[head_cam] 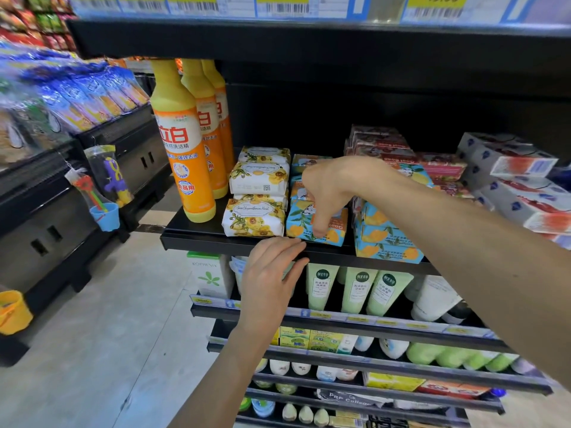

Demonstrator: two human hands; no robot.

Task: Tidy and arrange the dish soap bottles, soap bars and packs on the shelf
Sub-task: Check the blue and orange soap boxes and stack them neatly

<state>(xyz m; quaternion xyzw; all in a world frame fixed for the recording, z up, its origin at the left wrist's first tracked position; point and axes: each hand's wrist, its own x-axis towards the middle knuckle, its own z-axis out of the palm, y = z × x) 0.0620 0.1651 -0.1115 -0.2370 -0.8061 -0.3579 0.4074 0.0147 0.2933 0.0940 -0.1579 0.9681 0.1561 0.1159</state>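
Three orange dish soap bottles (185,143) stand in a row at the shelf's left end. Beside them lie stacked white soap bars with yellow flowers (256,216). My right hand (327,193) reaches down over a blue soap bar with lemon print (304,223) at the shelf front, fingers curled onto its top. My left hand (272,279) rests with straight fingers against the black shelf edge (200,240) just below that bar. More blue lemon bars (386,239) are stacked to the right, with pink and red soap packs (398,152) behind them.
White boxed packs (513,180) sit slanted at the far right. Lower shelves hold green tubes (355,288) and small bottles. A shelf with price tags hangs close overhead. To the left, an aisle floor and a black freezer cabinet with hanging toys (105,186).
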